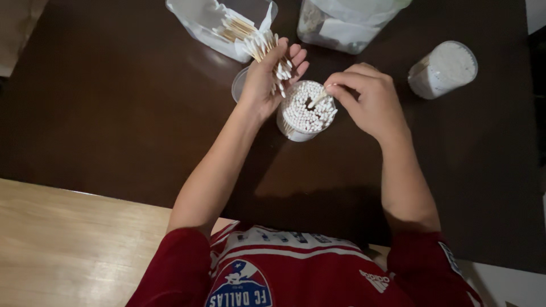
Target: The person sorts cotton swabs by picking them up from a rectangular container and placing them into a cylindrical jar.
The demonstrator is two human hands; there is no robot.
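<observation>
At a dark table [114,102], the left hand [267,79] grips a swab bundle [264,45] beside the nearly full cup [306,111] while right hand [367,99] pinches one swab [317,98] in, apparently filling; remaining gaps demand careful aim.

A round tub of cotton swabs [307,111] stands mid-table [114,102], between both hands. Far left of it lies an open bag of swabs [219,25]; a second full tub [442,69] stands far right.

The scene is dimly lit from above; soft shadows are cast on the dark table [114,102], with slight blur.
</observation>
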